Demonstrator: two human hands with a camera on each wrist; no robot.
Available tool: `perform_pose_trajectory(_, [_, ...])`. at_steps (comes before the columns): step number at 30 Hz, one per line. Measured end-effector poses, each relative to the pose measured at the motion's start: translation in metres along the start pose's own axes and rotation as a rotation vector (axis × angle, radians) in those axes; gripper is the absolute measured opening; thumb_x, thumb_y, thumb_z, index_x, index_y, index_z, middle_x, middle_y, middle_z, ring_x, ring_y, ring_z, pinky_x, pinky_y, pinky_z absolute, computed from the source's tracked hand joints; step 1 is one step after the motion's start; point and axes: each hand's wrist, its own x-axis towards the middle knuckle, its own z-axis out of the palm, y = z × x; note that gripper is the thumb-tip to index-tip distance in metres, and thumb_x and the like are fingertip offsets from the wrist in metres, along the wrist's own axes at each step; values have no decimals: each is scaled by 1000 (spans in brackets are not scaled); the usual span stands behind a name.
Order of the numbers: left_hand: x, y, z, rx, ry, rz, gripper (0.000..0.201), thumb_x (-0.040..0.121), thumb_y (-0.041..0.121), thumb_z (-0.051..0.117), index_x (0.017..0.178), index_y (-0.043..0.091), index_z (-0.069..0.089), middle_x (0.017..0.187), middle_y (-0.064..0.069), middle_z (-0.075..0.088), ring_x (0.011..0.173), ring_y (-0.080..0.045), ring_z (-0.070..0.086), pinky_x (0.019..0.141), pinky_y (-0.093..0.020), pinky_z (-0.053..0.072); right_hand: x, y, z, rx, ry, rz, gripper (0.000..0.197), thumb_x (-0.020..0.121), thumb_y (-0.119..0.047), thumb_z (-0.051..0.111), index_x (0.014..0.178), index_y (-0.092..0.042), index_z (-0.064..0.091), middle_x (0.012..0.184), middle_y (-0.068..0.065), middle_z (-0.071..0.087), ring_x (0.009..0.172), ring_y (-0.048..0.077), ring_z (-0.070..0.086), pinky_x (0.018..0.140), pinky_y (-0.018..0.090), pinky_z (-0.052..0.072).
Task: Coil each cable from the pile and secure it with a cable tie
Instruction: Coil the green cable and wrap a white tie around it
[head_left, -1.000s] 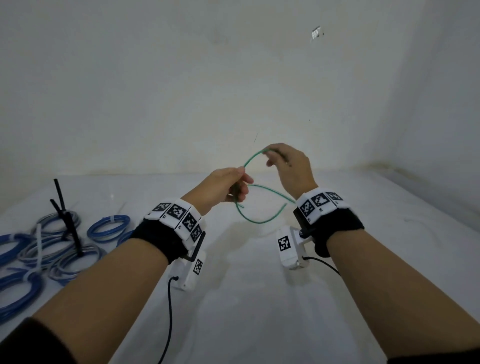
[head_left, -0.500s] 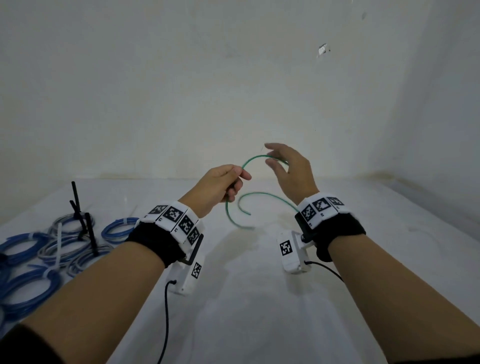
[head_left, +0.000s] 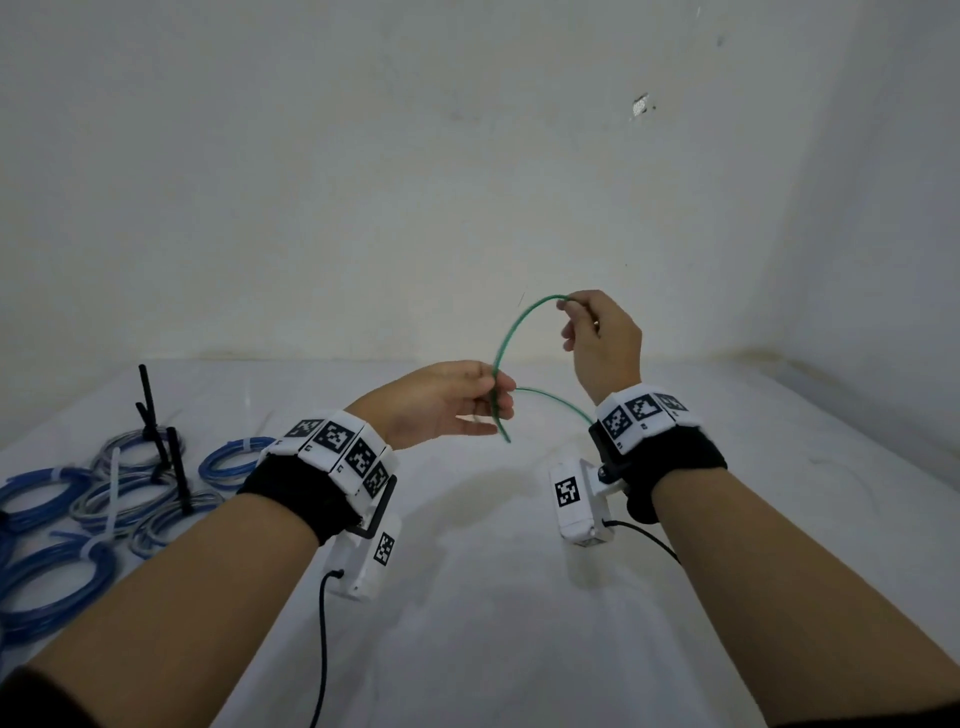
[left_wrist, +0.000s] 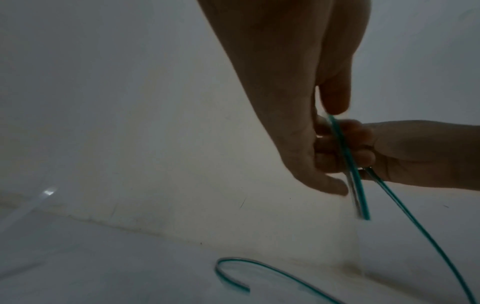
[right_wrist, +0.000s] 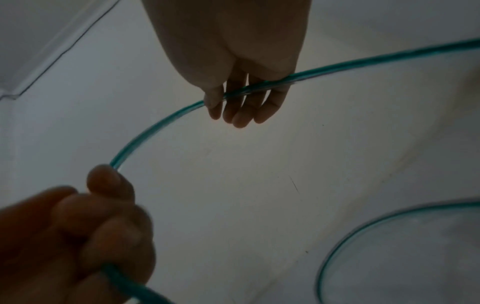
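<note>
Coiled blue cables (head_left: 49, 530), each bound with a white tie, are seen lying at the far left of the white tabletop (head_left: 483, 623), with a black upright stand (head_left: 156, 436) set among them. Further right, the left hand (head_left: 441, 402) is held above the table, its thumb and fingers pinched on the green cable (head_left: 511, 332) near one short free end that hangs below the grip. From that pinch the cable arcs up to the right hand (head_left: 602, 343), which is closed on it between thumb and fingertips; beyond that grip the rest of the cable trails down behind the right wrist to the table. A first loop is judged to be in hand. It would be formed best if the arc were brought round to the left pinch, kept even in size and untwisted, and trapped there before more slack is drawn up. Behind the table a plain pale wall (head_left: 363, 182) is seen, meeting a side wall at the right.
</note>
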Motion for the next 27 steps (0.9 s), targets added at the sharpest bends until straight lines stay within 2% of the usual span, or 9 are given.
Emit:
perform_pose_trajectory(3, [2,2,5,47,-50,-4,22,99,7,37,97,9,59,88,-2,64,85,-13,63,98,-37,45,0,1,3,-17,-22,99,14,96,-13,47,92,-13,60,66,-2,58,58,9,47,62,23,40])
perform_pose_trajectory(6, [4,9,11,-8,-36,84,25,101,19,33,88,13,53,78,-1,65,85,-18,64,96,-41,46,-1,2,5,50,-86,236,14,94,-5,41,99,-14,49,73,2,65,59,12,47,63,27,39])
perform_pose_trajectory(9, [8,19,13,-171,109,211,28,102,28,32,85,14,48,60,3,45,62,-14,56,84,-40,53,-8,-2,6,82,-238,294,22,90,8,37,103,-8,45,87,12,65,59,13,55,56,23,46])
perform_pose_trajectory(12, [14,28,11,-309,199,310,30,103,22,30,86,12,52,59,5,38,55,-10,37,63,-25,39,-21,-6,9,118,-335,338,21,92,6,42,104,-9,49,85,12,60,54,16,63,55,24,55])
perform_pose_trajectory(14, [18,32,9,-360,227,372,29,102,14,28,88,10,54,64,3,40,59,-10,37,62,-23,32,-29,-5,11,50,-402,369,21,92,1,46,107,-13,51,83,10,59,53,19,63,55,28,55])
perform_pose_trajectory(16, [21,33,8,-355,280,436,29,102,9,27,90,10,54,68,2,43,62,-10,39,64,-22,34,-36,-6,12,-3,-504,410,19,94,0,42,109,-9,51,80,11,62,54,22,62,54,30,53])
perform_pose_trajectory(22, [29,21,6,-50,362,580,22,102,6,30,97,8,51,90,-11,62,84,-16,62,88,-28,52,-48,-22,20,-63,-760,368,27,99,-9,40,116,-4,61,71,5,45,57,15,43,54,22,40])
perform_pose_trajectory(24, [30,13,4,143,387,597,23,101,4,30,97,9,52,90,-11,65,84,-15,64,86,-27,52,-49,-29,20,8,-760,367,26,98,-8,43,117,1,59,68,6,39,58,15,38,55,23,33])
perform_pose_trajectory(27, [29,2,-3,334,417,566,22,101,8,33,96,11,54,86,-10,67,82,-18,67,83,-28,53,-47,-39,17,52,-757,362,15,97,-6,45,106,-2,56,70,5,42,58,12,41,54,23,34])
